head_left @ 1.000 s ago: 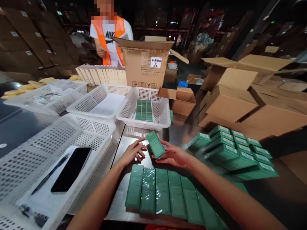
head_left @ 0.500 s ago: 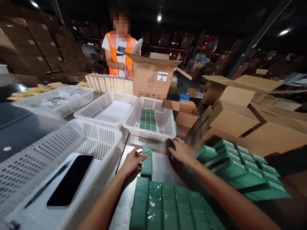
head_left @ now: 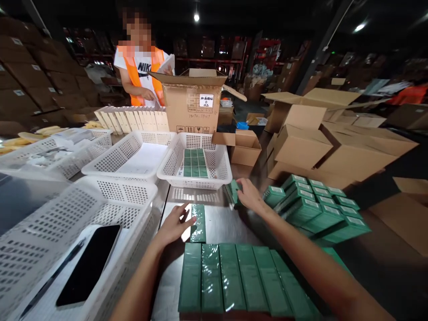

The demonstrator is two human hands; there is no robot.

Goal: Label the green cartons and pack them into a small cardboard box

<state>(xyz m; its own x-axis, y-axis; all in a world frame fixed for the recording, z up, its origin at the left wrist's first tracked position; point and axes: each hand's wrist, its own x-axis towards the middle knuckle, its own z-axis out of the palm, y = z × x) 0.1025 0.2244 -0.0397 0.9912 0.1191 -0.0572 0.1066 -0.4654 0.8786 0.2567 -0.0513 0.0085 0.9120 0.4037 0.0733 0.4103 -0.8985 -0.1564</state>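
My left hand (head_left: pixel 173 225) rests on the metal table (head_left: pixel 220 223) with fingers spread, touching a single flat green box (head_left: pixel 198 223) lying in front of a row of several wrapped green boxes (head_left: pixel 234 276). Farther out, my right hand (head_left: pixel 250 195) is closed on another green box (head_left: pixel 234 192) standing by the front of a white basket (head_left: pixel 174 162) that holds several green boxes (head_left: pixel 194 162). To the right lies a stack of green boxes (head_left: pixel 317 207) with white end labels.
A near-left white basket (head_left: pixel 120 196) holds a black phone (head_left: pixel 88 263) and a pen. Two more white baskets (head_left: pixel 132 156) stand behind. A person in an orange vest (head_left: pixel 142 73) stands behind an open carton (head_left: pixel 192 104). Cartons (head_left: pixel 334 142) pile up at right.
The green box went from my right hand to my left, which laid it flat on the table. My right hand reached out and took another green box near the basket.
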